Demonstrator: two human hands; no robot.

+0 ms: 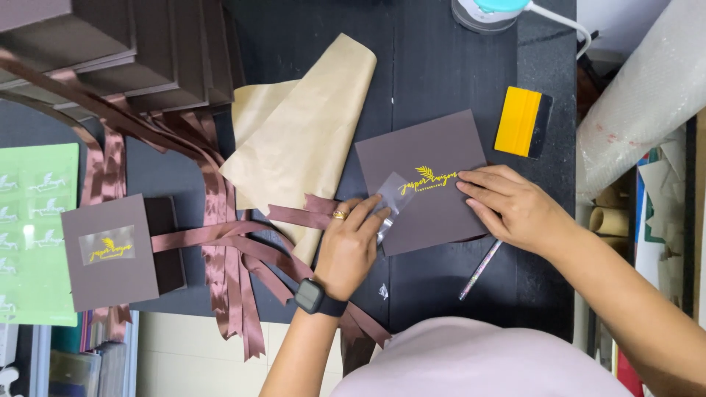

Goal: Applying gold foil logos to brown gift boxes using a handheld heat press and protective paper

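A brown box lid with a gold leaf emblem lies on the black table. My left hand, with a ring and a dark wristwatch, pinches a clear transfer film and peels it away from the emblem's left end. My right hand presses flat on the lid, its fingertips at the emblem's right end. Brown satin ribbons trail from under the lid toward the left.
A yellow squeegee lies right of the lid. A tan paper sheet curls behind. A second brown box with a gold sticker sits at left beside a green sticker sheet. Stacked brown boxes fill the top left. A pen lies below.
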